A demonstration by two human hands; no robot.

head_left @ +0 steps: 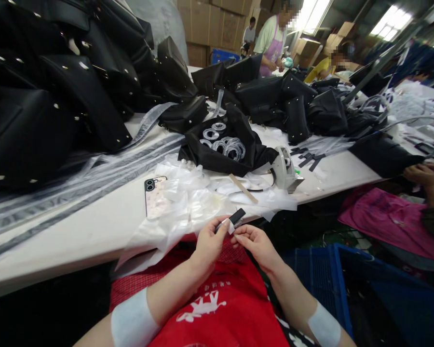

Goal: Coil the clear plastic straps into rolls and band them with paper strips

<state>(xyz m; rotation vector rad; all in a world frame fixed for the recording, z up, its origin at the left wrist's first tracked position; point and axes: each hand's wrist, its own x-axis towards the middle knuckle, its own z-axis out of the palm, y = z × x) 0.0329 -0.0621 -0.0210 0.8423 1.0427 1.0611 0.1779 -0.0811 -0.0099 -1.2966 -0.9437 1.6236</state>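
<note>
My left hand [209, 243] and my right hand [257, 243] meet just below the table's front edge, over my red apron. Together they pinch a small black strap piece [236, 216] with a bit of white film [230, 225] at its lower end. The left fingers grip the strap's near end; the right fingertips hold the white film beside it. A heap of crumpled clear plastic wrappers [188, 197] lies on the white table [94, 226] right in front of my hands.
A phone [152, 193] lies by the wrappers. Black cloth holding several tape rolls [222, 142], a tape dispenser [285, 169], a wooden stick [243, 188]. Black bags [58, 86] piled at left and back. Another person's hand [425, 173] at right; a blue crate [329, 279] below.
</note>
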